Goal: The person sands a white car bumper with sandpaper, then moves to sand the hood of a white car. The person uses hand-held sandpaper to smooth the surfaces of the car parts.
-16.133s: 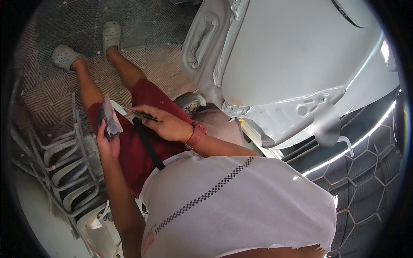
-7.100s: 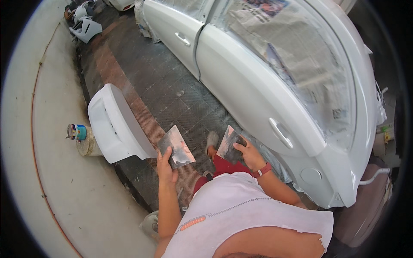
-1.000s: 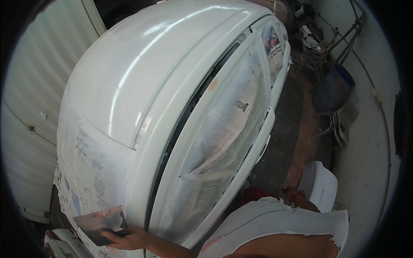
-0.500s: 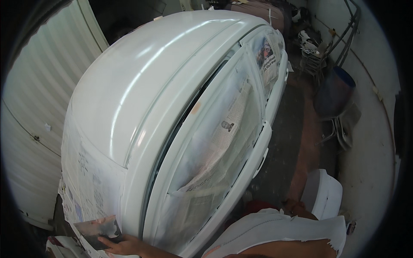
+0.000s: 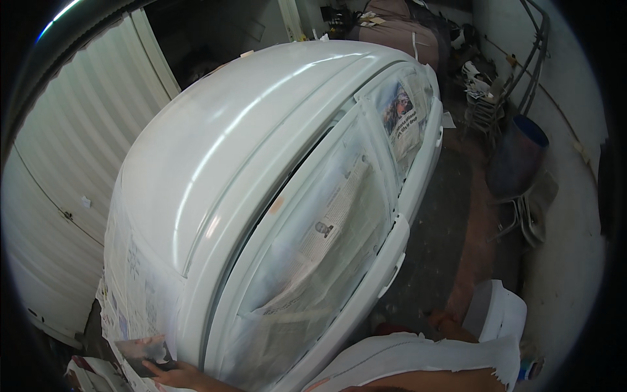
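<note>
Left hand: I am pinching a dark sheet (image 5: 145, 353) at its lower corner with the left hand (image 5: 175, 377), one digit crossing the visible face, the other fingers mostly hidden.
Dark sheet: It is showing a pale worn patch and overlapping, in view, the newspaper masking (image 5: 144, 287) at the lower left of the white car (image 5: 228, 150); I cannot tell whether it is touching.
Right hand: The right hand (image 5: 443, 321) is showing dimly near a white curved panel (image 5: 498, 310); I cannot tell whether its fingers are spread or closed.
Step in hand: I am judging this as holding the sheet out by the car, no rubbing contact being evident.
Next move: In my judgement, it is calling for a firm, flat grip and clearance from loose paper edges.
Car surface: The roof is reflecting a long light streak; newspaper is covering the side windows.
Room: Corrugated sheeting (image 5: 85, 150) is standing at left; a blue drum (image 5: 516, 160) is standing near the right wall (image 5: 571, 274), beside a dark floor (image 5: 424, 255) bearing a reddish strip.
</note>
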Tool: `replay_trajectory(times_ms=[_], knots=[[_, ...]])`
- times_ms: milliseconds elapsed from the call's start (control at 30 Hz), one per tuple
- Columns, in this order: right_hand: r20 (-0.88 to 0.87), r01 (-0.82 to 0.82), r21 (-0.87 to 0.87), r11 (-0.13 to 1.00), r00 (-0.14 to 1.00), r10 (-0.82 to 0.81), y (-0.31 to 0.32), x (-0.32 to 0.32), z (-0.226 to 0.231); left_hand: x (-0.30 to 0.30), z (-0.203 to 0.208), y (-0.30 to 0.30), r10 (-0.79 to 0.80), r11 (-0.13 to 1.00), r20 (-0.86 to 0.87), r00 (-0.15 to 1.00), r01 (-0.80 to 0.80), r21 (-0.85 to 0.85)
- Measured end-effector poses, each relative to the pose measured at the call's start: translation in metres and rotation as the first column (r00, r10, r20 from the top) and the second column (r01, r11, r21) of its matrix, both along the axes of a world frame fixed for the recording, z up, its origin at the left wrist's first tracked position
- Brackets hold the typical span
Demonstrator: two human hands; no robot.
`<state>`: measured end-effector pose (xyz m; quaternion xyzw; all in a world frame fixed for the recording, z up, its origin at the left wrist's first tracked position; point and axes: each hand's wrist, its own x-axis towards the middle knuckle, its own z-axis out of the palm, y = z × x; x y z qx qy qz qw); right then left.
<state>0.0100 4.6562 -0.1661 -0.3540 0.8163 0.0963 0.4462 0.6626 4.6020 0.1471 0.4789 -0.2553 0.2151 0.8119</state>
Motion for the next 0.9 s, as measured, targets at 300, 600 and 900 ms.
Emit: replay_trajectory(times_ms=[300, 600, 900], knots=[[-0.037, 0.034, -0.071, 0.997, 0.999, -0.037, 0.0, -0.024, -0.024, 0.032, -0.03, 0.006, 0.324, 0.904, 0.306, 0.895, -0.389, 0.18], [-0.078, -0.133, 0.046, 0.99, 0.988, 0.136, 0.006, -0.064, -0.066, 0.057, -0.067, 0.03, 0.539, 0.55, 0.271, 0.798, -0.577, 0.604], [-0.136, -0.23, 0.112, 0.967, 0.96, 0.244, 0.01, -0.068, -0.066, 0.055, -0.072, 0.035, 0.547, 0.477, 0.462, 0.698, -0.713, 0.514]])
